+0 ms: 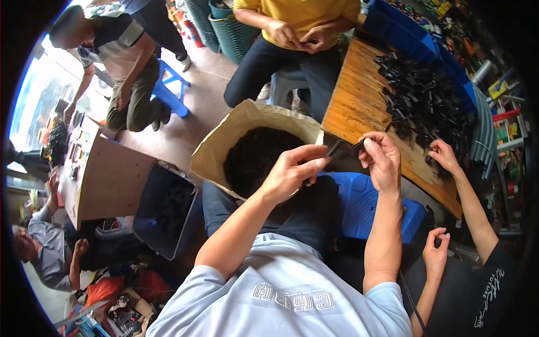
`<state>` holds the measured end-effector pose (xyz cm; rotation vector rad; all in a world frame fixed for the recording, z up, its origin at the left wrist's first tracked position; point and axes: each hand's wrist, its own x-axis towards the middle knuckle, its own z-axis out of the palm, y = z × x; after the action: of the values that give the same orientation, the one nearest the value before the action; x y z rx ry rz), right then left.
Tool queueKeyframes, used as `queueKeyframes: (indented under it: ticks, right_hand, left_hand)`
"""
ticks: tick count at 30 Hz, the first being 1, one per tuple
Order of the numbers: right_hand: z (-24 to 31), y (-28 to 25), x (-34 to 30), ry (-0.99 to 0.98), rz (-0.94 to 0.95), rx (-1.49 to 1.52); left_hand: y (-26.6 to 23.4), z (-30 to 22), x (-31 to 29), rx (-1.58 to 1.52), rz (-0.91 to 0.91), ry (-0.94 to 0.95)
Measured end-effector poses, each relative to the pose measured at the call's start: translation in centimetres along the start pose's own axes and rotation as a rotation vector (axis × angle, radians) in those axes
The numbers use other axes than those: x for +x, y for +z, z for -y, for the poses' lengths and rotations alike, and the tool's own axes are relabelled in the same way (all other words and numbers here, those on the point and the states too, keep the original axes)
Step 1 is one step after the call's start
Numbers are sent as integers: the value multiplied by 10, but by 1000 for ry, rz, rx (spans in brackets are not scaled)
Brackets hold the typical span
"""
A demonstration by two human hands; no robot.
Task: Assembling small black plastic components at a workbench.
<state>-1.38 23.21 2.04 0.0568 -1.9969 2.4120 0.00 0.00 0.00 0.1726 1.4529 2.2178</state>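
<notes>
My left hand (295, 168) is closed around a small, dark, narrow piece (335, 148) that sticks out past its fingertips. Close to it on the right, my right hand (383, 162) pinches another small black piece (357, 145) between thumb and fingers. Both pieces are too small to name and almost meet, over the near corner of a wooden table (355, 90). Below my left hand, between my knees, stands an open beige sack (212, 147) holding many small black pieces (261, 157).
A heap of black pieces (418, 90) covers the table's right side, beside blue bins (401, 28). A co-worker's hand (444, 155) reaches the heap from the right. Opposite sits a person in yellow (303, 22). A blue stool (359, 205) and dark blue crate (182, 236) flank me.
</notes>
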Motion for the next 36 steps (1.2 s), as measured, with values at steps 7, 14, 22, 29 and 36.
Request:
queueKeyframes:
  ticks: [7,14,22,29,36]
  right_hand:
    - [-35,57,-7,-78,30,268]
    - [-38,58,-10,-85,155,97]
    - [-34,59,-14,-101,167,11]
    - [-45,59,-12,-119,180,5]
    - [-52,68,-12,-108,192,129]
  left_hand:
    - [5,-12,5,369,-56,281]
    - [5,-9,-2,558,-182,500]
    - [11,-11,0,355,-160,373]
    - [11,0,2,763,-283,611]
    - [7,3,1,832,-333,694]
